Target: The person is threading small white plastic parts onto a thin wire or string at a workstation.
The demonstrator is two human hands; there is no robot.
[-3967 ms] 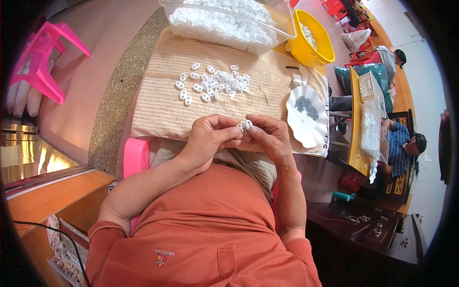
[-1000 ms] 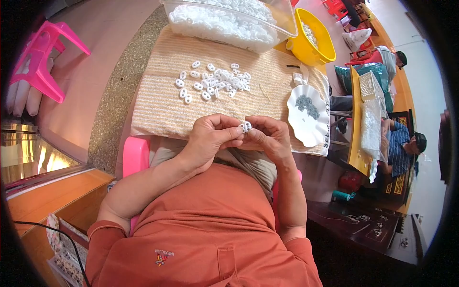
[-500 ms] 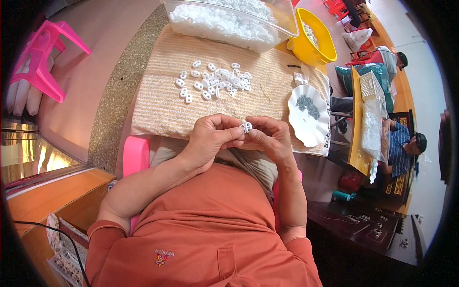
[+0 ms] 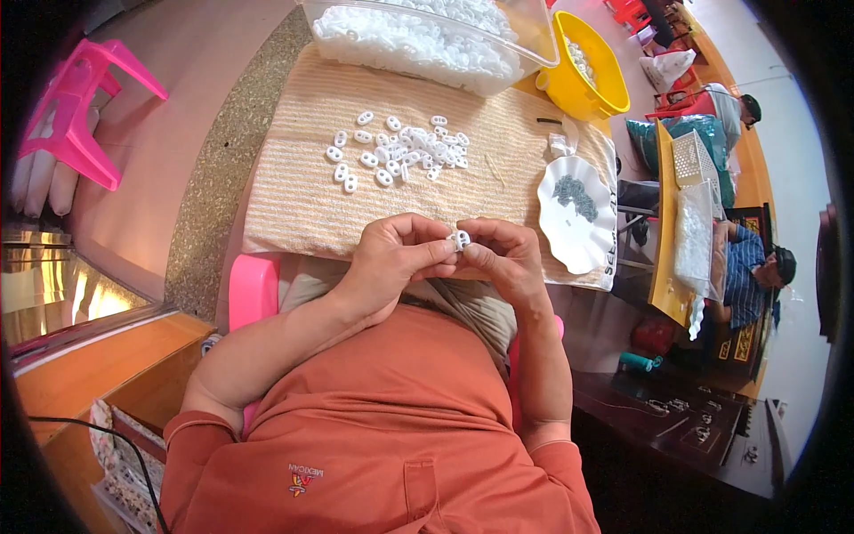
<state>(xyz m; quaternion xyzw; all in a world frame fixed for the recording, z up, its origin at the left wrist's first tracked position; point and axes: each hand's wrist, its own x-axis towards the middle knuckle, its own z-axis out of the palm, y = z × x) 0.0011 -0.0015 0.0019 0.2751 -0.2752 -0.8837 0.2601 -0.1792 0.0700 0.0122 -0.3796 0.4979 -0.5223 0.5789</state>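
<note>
Between two hands, left hand (image 4: pixel 391 258) and right hand (image 4: pixel 503 258), one white clip (image 4: pixel 460 238).

Tan floor (image 4: pixel 169 133), pink stool (image 4: pixel 84 98), speckled stone strip (image 4: pixel 222 169)

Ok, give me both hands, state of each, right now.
Left hand: closed, fingertips pinching the small white plastic piece.
Right hand: closed, pinching the same piece from the other side.

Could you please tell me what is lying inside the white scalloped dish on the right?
The dish holds a small heap of grey bits. Too small to identify.
</note>
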